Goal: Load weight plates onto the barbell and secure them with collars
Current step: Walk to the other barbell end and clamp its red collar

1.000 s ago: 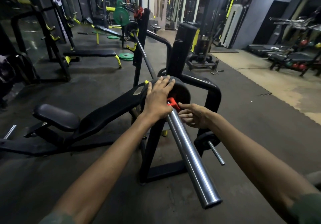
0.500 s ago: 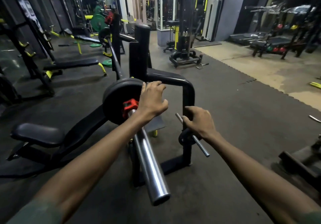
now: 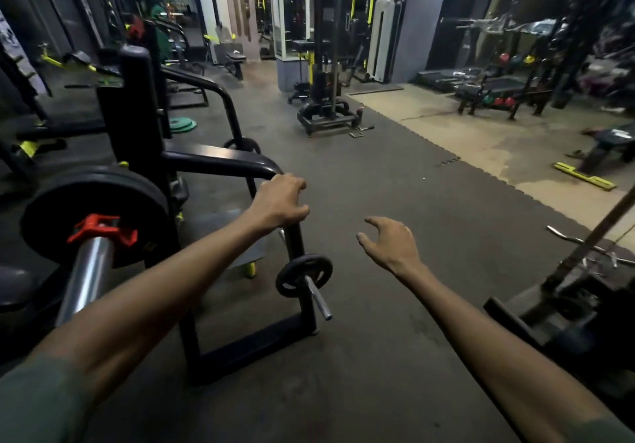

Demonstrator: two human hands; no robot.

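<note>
Left hand clenched around the corner of the black rack frame; right hand released, fingers loosely curled in the air above the dark floor mat, grasping nothing. At far left, black weight plate seated on the chrome barbell, red collar pressed against its face. Small black plate hung on a storage peg low on the frame, below the left hand.

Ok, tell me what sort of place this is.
A gym, most likely. A barbell carries a black weight plate locked by a red collar, a cable machine stands behind, and treadmills line the far wall.
</note>
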